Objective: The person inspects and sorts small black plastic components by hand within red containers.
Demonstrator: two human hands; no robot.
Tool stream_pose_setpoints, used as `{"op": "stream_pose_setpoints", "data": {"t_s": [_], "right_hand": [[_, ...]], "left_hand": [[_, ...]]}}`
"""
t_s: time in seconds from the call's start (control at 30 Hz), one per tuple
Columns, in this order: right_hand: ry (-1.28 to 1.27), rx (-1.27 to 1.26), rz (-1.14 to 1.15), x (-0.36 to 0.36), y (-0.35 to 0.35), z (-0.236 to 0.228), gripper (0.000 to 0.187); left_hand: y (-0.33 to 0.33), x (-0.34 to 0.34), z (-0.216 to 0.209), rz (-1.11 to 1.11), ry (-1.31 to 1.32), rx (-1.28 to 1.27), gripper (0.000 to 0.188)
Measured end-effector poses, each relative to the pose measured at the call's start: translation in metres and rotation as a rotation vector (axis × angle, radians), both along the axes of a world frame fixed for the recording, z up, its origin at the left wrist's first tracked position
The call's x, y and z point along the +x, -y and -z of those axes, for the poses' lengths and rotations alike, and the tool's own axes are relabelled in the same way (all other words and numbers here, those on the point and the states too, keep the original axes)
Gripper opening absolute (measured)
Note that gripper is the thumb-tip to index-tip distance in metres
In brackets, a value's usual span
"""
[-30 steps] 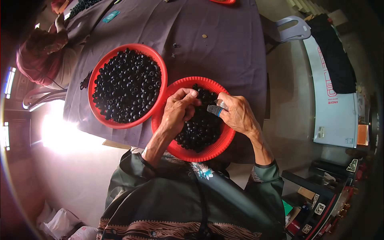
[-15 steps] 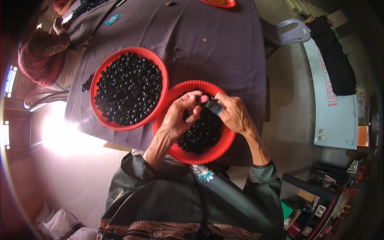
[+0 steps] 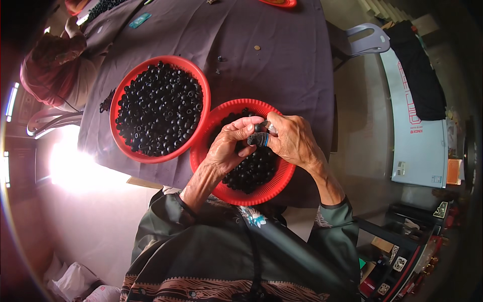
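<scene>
Over the red basket [image 3: 282,183] on the right, my two hands meet. My left hand [image 3: 225,146] pinches a small black bead [image 3: 258,128] between thumb and fingertips. My right hand [image 3: 294,138] is closed against that bead, its fingers curled round something small and pale that I cannot make out. A dark cover with a blue edge [image 3: 259,139] wraps the right thumb. Under the hands lie many loose round black beads [image 3: 251,173]. A second red basket [image 3: 198,136], to the left, is filled with similar black beads [image 3: 158,110], several showing open holes.
A dark purple cloth [image 3: 271,60] covers the table. On it lie a coin-like disc [image 3: 257,48], a teal packet [image 3: 140,20] and another red dish [image 3: 279,3]. Another person [image 3: 55,70] sits at the far left. A grey plastic chair [image 3: 370,40] stands at the right.
My hands have come together, and the covered right thumb has moved left against the left fingers. A black bead now shows between the fingertips. The view has shifted slightly.
</scene>
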State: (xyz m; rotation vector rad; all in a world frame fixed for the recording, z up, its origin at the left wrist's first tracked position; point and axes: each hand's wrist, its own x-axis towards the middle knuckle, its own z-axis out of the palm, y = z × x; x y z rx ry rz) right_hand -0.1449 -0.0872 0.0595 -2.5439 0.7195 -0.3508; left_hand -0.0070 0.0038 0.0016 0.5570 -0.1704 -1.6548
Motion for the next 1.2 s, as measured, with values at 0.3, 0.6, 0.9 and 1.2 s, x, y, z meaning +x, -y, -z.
{"op": "stream_pose_setpoints", "data": {"t_s": [0.3,0.6,0.9,1.2], "right_hand": [[-0.056,-0.043,-0.036,0.000,0.000,-0.002,0.034],[-0.056,-0.010,-0.025,0.000,-0.002,-0.002,0.031],[-0.050,-0.046,-0.019,-0.002,-0.003,0.002,0.023],[-0.057,-0.115,-0.043,-0.004,-0.002,0.008,0.012]], "left_hand": [[-0.002,-0.002,-0.004,0.013,0.100,0.021,0.015],[-0.003,0.000,-0.006,0.019,0.135,0.075,0.015],[0.000,-0.002,-0.004,0.025,0.120,0.076,0.014],[-0.001,-0.001,-0.006,0.018,0.229,0.131,0.015]]}}
